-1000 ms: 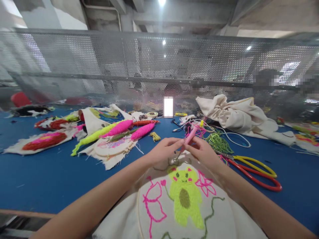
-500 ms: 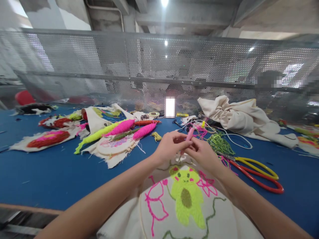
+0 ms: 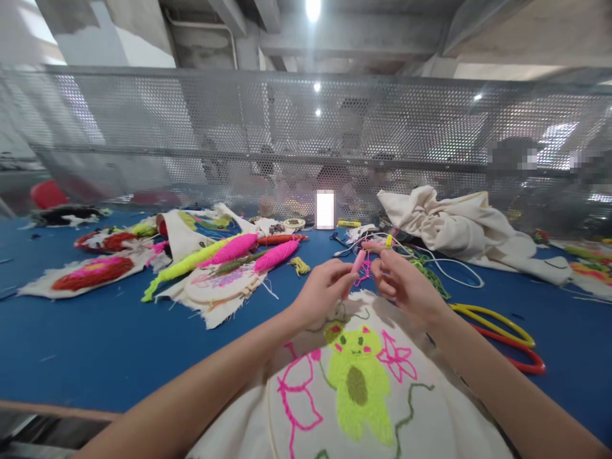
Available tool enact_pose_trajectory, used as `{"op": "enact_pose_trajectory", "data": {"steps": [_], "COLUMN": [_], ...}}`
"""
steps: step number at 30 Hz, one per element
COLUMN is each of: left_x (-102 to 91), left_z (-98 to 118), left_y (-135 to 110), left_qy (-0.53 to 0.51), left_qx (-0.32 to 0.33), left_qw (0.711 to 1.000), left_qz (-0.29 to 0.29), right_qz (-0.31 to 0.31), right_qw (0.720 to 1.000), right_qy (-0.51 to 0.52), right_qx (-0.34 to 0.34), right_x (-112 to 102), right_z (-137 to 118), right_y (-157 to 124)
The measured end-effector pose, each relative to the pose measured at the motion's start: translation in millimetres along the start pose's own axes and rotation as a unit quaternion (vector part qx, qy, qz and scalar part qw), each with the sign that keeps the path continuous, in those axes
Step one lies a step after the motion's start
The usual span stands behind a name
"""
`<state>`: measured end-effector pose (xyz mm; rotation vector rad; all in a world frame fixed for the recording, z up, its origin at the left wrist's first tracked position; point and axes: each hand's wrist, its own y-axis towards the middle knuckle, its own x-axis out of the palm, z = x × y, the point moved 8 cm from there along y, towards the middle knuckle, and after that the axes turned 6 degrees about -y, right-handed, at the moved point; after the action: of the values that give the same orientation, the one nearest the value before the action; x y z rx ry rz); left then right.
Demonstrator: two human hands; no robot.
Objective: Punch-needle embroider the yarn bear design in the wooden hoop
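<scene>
My left hand point(image 3: 325, 287) is closed around the pink handle of a punch needle point(image 3: 358, 262), held tilted above the far edge of the embroidery. Its metal tip is hidden by my fingers. My right hand point(image 3: 404, 280) is just to the right, one finger reaching toward the top of the handle and the others curled. Whatever it pinches is too small to make out. Below both hands lies a hooped white cloth point(image 3: 430, 421) with a lime-green bear point(image 3: 358, 376), pink outlined flowers point(image 3: 398, 357) and dark green wavy lines.
Yellow-and-red-handled scissors point(image 3: 497, 325) and green yarn point(image 3: 430, 274) lie at right, with crumpled cream cloth point(image 3: 459, 223) behind. Pink yarn bundles point(image 3: 277, 256) rest on another hooped piece point(image 3: 215, 293) at left. A perforated metal screen point(image 3: 287, 127) crosses the blue table's point(image 3: 119, 344) back.
My right hand has drawn away from my left, moving right and slightly up. The punch needle, in my left hand, has shifted slightly left and down. More of the far cloth edge shows.
</scene>
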<state>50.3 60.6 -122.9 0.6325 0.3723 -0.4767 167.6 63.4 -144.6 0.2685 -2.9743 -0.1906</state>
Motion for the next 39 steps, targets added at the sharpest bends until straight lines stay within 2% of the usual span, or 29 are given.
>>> {"op": "enact_pose_trajectory", "data": {"steps": [5, 8, 13, 19, 27, 35, 39], "left_x": [-0.7, -2.0, -4.2, -3.9, -2.8, -0.8, -3.1], "left_z": [-3.6, -5.1, -7.0, -12.1, -20.5, -30.9, -25.9], "left_y": [-0.3, -0.3, 0.6, 0.8, 1.5, 1.9, 2.9], "left_qy": [-0.005, -0.011, -0.012, -0.023, -0.055, -0.082, -0.060], "left_qx": [-0.009, -0.017, -0.039, -0.046, -0.044, -0.056, -0.046], "left_qw": [1.000, 1.000, 0.999, 0.998, 0.997, 0.995, 0.996], "left_qz": [0.000, 0.006, 0.016, 0.020, 0.029, 0.032, 0.037], "right_qz": [0.006, 0.023, 0.038, 0.050, 0.051, 0.065, 0.074], "right_qw": [0.991, 0.987, 0.994, 0.997, 0.998, 0.991, 0.992], "right_qy": [0.134, 0.158, 0.101, -0.048, 0.016, -0.072, -0.058], "right_qx": [0.002, 0.011, 0.002, -0.045, -0.042, -0.089, -0.089], "right_x": [-5.3, -12.1, -17.5, -22.3, -25.4, -31.5, -35.4], "right_z": [-1.0, -0.2, -6.7, -15.9, -21.5, -30.6, -33.2], "right_y": [2.7, 3.9, 1.1, -0.9, -3.5, -3.0, -4.0]}}
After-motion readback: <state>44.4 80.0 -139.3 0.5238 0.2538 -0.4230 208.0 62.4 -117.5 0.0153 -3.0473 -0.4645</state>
